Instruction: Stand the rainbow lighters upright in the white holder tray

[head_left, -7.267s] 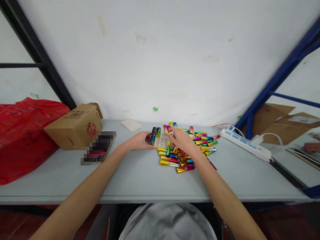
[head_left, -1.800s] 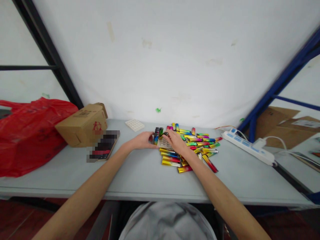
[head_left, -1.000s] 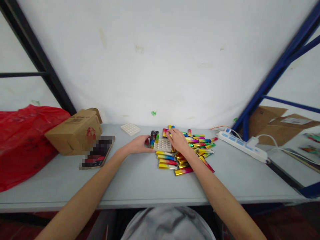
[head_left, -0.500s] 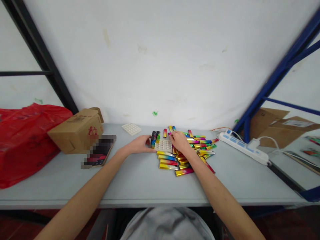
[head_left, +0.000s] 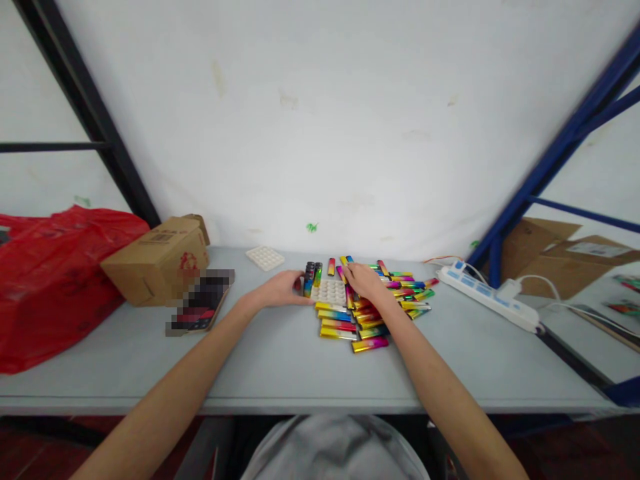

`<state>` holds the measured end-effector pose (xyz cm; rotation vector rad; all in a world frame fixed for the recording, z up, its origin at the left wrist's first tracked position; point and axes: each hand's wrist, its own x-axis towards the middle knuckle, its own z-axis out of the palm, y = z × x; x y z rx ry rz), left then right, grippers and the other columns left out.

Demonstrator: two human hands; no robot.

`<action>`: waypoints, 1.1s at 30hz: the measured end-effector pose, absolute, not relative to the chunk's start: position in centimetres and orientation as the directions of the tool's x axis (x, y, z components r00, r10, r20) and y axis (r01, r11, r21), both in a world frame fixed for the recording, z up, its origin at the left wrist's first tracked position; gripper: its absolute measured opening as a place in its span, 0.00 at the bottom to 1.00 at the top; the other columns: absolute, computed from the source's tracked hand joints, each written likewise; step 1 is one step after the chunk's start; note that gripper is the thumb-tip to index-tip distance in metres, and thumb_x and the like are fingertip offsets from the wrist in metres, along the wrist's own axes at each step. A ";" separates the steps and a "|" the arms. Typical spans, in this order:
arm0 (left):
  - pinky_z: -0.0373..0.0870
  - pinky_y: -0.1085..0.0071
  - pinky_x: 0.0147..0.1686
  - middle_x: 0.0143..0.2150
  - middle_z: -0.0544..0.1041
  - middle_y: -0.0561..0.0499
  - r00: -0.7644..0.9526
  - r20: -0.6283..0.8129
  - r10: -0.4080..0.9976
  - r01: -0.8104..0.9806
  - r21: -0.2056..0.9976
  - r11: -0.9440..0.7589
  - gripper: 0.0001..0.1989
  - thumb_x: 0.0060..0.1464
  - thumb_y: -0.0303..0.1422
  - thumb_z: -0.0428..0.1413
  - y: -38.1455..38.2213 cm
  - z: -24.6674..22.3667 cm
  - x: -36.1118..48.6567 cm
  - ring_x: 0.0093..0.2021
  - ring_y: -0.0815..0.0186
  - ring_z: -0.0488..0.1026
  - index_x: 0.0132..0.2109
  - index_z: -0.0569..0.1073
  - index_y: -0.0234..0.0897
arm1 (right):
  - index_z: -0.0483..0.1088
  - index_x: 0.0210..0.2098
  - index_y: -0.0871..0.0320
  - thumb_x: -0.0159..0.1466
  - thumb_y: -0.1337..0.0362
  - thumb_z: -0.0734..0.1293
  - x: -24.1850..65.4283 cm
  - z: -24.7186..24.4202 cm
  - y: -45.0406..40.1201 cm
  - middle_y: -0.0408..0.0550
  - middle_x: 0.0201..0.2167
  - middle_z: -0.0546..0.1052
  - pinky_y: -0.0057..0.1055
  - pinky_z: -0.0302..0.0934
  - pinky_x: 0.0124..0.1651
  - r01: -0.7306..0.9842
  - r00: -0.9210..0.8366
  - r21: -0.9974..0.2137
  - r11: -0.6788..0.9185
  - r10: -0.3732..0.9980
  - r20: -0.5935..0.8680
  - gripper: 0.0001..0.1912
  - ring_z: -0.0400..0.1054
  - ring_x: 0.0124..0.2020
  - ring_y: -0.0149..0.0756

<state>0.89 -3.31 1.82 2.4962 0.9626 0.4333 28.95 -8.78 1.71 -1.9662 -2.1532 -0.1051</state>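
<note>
My left hand (head_left: pixel 279 291) rests on the grey table (head_left: pixel 280 360), fingers curled at the 9 o'clock edge of the white tray (head_left: pixel 329 291), where a few shiny sticks (head_left: pixel 311 277) stand up. My right hand (head_left: pixel 364 281) lies on the pile of shiny sticks (head_left: pixel 380 307) at the tray's 3 o'clock side. I cannot tell if it is holding one. A cardboard box (head_left: pixel 160 259) sits far off at 9 o'clock.

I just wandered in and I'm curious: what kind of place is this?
Probably a small packing or sorting bench in a storeroom: a plain table with a pile of colourful lighters, a cardboard box, and metal shelving alongside.
</note>
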 end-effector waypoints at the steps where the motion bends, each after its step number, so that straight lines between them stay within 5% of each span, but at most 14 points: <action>1: 0.71 0.62 0.40 0.41 0.82 0.46 0.712 0.130 0.690 0.557 0.493 -0.668 0.35 0.46 0.62 0.67 -3.3 1.9 0.9 0.39 0.54 0.78 0.47 0.78 0.37 | 0.82 0.51 0.58 0.82 0.57 0.54 29.0 2.0 -9.0 0.62 0.52 0.85 0.39 0.68 0.60 0.993 -0.057 -0.088 0.078 0.974 0.218 0.26 0.80 0.55 0.48; 7: 0.71 0.61 0.39 0.41 0.83 0.43 0.703 0.122 0.701 0.564 0.505 -0.654 0.33 0.46 0.59 0.68 -3.4 1.9 1.0 0.39 0.51 0.78 0.46 0.78 0.37 | 0.85 0.43 0.58 0.81 0.51 0.57 29.1 2.9 -10.3 0.63 0.43 0.86 0.38 0.68 0.53 0.997 0.069 -0.048 -0.060 0.973 0.222 0.28 0.82 0.48 0.49; 14: 0.72 0.61 0.40 0.42 0.82 0.43 0.706 0.116 0.699 0.576 0.480 -0.662 0.38 0.45 0.62 0.67 -3.1 1.7 1.0 0.40 0.51 0.78 0.49 0.78 0.34 | 0.78 0.57 0.62 0.78 0.58 0.65 29.4 1.7 -9.5 0.61 0.59 0.81 0.36 0.64 0.61 0.995 0.013 -0.097 0.015 0.958 0.286 0.17 0.74 0.60 0.47; 27: 0.73 0.60 0.41 0.44 0.83 0.42 0.710 0.089 0.699 0.587 0.474 -0.657 0.35 0.47 0.61 0.67 -3.1 1.8 0.9 0.42 0.50 0.79 0.49 0.76 0.36 | 0.82 0.48 0.63 0.76 0.57 0.67 29.6 1.7 -9.6 0.63 0.55 0.80 0.38 0.62 0.60 0.995 0.088 -0.057 -0.078 0.975 0.203 0.16 0.72 0.58 0.49; 33: 0.72 0.60 0.39 0.43 0.83 0.43 0.707 0.098 0.701 0.581 0.484 -0.654 0.33 0.47 0.60 0.67 -3.3 2.0 0.9 0.41 0.50 0.79 0.48 0.77 0.37 | 0.75 0.54 0.61 0.75 0.64 0.65 29.2 2.2 -10.1 0.60 0.50 0.83 0.36 0.63 0.53 0.982 0.157 -0.152 -0.114 0.937 0.313 0.12 0.76 0.52 0.47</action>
